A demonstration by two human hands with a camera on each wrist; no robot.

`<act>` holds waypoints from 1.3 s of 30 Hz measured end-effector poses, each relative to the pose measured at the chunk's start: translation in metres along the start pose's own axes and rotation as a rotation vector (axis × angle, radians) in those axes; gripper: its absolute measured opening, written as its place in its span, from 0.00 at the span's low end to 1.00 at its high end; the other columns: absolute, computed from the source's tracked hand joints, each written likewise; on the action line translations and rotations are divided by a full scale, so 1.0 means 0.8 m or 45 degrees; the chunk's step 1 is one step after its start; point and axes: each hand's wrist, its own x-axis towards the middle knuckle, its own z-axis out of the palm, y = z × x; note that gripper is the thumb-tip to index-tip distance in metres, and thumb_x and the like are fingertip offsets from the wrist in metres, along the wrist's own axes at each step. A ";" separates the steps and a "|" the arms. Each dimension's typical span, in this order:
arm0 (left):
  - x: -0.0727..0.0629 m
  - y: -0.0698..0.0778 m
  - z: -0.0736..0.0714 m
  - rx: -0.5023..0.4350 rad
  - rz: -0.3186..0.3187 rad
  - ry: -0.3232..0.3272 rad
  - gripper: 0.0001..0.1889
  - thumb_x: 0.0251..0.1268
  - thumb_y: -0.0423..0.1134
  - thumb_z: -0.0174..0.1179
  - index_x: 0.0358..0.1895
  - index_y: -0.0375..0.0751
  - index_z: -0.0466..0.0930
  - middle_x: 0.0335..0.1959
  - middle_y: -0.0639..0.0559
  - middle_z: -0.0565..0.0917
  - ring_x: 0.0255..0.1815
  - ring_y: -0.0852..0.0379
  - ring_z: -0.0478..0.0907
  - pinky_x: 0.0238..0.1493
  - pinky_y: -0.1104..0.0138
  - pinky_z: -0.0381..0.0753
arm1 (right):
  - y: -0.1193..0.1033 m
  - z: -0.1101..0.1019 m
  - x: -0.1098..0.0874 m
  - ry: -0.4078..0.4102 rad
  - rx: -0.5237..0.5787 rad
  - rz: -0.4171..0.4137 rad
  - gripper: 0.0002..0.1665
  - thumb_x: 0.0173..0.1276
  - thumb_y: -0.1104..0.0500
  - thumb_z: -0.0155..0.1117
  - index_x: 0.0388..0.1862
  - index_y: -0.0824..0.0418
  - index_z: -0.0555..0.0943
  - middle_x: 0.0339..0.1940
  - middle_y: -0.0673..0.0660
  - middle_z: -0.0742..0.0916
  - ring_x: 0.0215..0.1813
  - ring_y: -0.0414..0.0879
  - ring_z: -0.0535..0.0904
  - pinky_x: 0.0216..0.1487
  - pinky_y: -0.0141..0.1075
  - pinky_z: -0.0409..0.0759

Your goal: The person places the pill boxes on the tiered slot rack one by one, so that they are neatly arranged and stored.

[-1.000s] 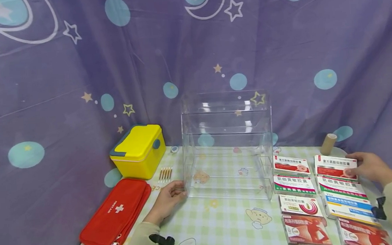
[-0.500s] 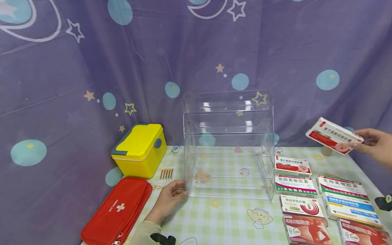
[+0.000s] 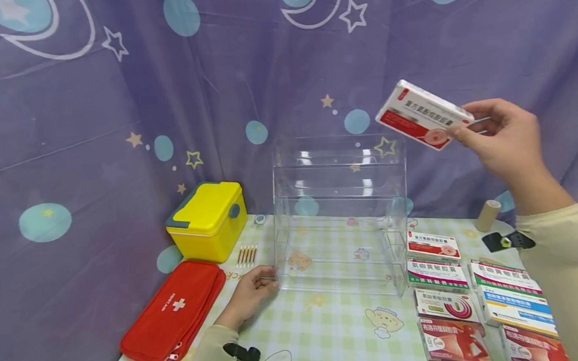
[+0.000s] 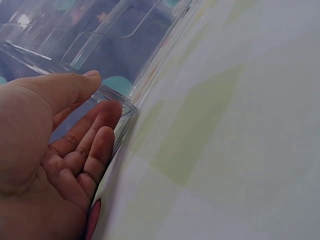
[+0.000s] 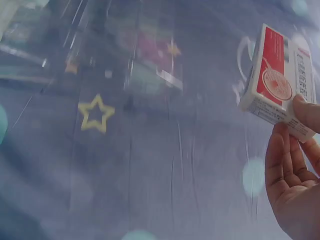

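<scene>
My right hand is raised at the right, pinching a white and red medicine box between thumb and fingers. The box is tilted, its printed face towards me, above the right end of a clear acrylic tiered rack. In the right wrist view the thumb presses the face of the medicine box and fingertips support its end. My left hand stays low at the rack's front left corner. The left wrist view shows its thumb and curled fingers about the edge of the clear rack.
Medicine boxes lie in two columns right of the rack. Behind them stands a cardboard tube. On the left are a yellow case, a red first-aid pouch and several cotton swabs. A patterned curtain hangs behind.
My right hand has lifted the white and red medicine box from the top of the right column and carried it up and left. The left hand has stayed at the rack's corner.
</scene>
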 end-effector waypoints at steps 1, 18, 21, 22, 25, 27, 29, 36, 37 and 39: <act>0.000 0.000 0.000 0.007 0.005 0.002 0.19 0.68 0.32 0.71 0.61 0.40 0.82 0.58 0.43 0.85 0.48 0.51 0.84 0.46 0.68 0.82 | -0.007 0.014 0.006 -0.020 -0.015 -0.015 0.24 0.66 0.60 0.78 0.61 0.55 0.85 0.45 0.41 0.86 0.39 0.33 0.83 0.32 0.21 0.76; 0.003 -0.001 0.001 0.030 0.032 -0.001 0.19 0.69 0.33 0.71 0.61 0.40 0.82 0.57 0.45 0.85 0.49 0.51 0.84 0.48 0.67 0.82 | -0.025 0.200 0.048 -0.219 -0.114 0.035 0.24 0.75 0.55 0.70 0.68 0.54 0.82 0.56 0.58 0.86 0.50 0.50 0.84 0.37 0.35 0.80; 0.001 -0.001 0.002 0.018 0.026 -0.001 0.19 0.68 0.32 0.70 0.61 0.39 0.81 0.57 0.44 0.85 0.49 0.51 0.84 0.48 0.67 0.82 | -0.022 0.219 0.052 -0.227 -0.134 0.041 0.23 0.75 0.56 0.69 0.67 0.55 0.81 0.55 0.58 0.87 0.51 0.51 0.84 0.40 0.40 0.80; 0.000 -0.001 0.002 0.017 0.027 0.000 0.19 0.69 0.31 0.70 0.61 0.39 0.81 0.57 0.43 0.85 0.49 0.51 0.84 0.48 0.67 0.82 | -0.021 0.226 0.053 -0.236 -0.134 0.040 0.23 0.75 0.55 0.69 0.67 0.55 0.81 0.55 0.58 0.86 0.51 0.51 0.85 0.41 0.41 0.80; -0.001 0.000 0.003 0.018 0.023 0.008 0.19 0.69 0.31 0.70 0.61 0.38 0.81 0.57 0.42 0.85 0.49 0.51 0.84 0.47 0.68 0.82 | -0.019 0.241 0.055 -0.272 -0.141 0.047 0.22 0.76 0.55 0.69 0.66 0.55 0.82 0.55 0.58 0.86 0.52 0.52 0.85 0.44 0.44 0.82; -0.001 0.000 0.004 0.014 0.022 0.012 0.20 0.69 0.30 0.69 0.62 0.37 0.81 0.57 0.40 0.85 0.48 0.50 0.84 0.45 0.68 0.82 | -0.018 0.250 0.055 -0.297 -0.133 0.051 0.22 0.76 0.56 0.69 0.66 0.55 0.82 0.54 0.59 0.86 0.52 0.53 0.85 0.46 0.46 0.82; -0.001 0.001 0.004 0.007 0.016 0.012 0.20 0.69 0.30 0.69 0.62 0.36 0.81 0.57 0.40 0.84 0.48 0.50 0.84 0.45 0.68 0.82 | -0.018 0.258 0.054 -0.304 -0.124 0.046 0.22 0.75 0.57 0.70 0.66 0.55 0.83 0.54 0.59 0.86 0.52 0.53 0.85 0.47 0.47 0.83; 0.000 0.001 0.003 0.014 0.002 0.003 0.20 0.69 0.32 0.70 0.62 0.38 0.81 0.57 0.41 0.85 0.48 0.51 0.84 0.46 0.68 0.82 | -0.027 0.278 0.047 -0.325 -0.090 0.020 0.22 0.74 0.59 0.71 0.65 0.57 0.83 0.51 0.58 0.88 0.48 0.52 0.85 0.44 0.44 0.83; 0.000 0.000 0.002 0.018 0.002 0.000 0.20 0.69 0.32 0.70 0.62 0.38 0.82 0.57 0.41 0.85 0.48 0.51 0.84 0.46 0.68 0.82 | -0.028 0.280 0.046 -0.336 -0.098 0.025 0.22 0.74 0.59 0.71 0.65 0.57 0.83 0.51 0.58 0.88 0.48 0.52 0.85 0.43 0.44 0.82; 0.000 0.000 0.002 0.025 0.003 -0.003 0.20 0.69 0.32 0.70 0.62 0.39 0.82 0.57 0.42 0.85 0.48 0.51 0.84 0.46 0.68 0.82 | -0.028 0.283 0.044 -0.354 -0.114 0.026 0.22 0.74 0.58 0.70 0.65 0.56 0.83 0.51 0.57 0.87 0.48 0.51 0.84 0.42 0.44 0.82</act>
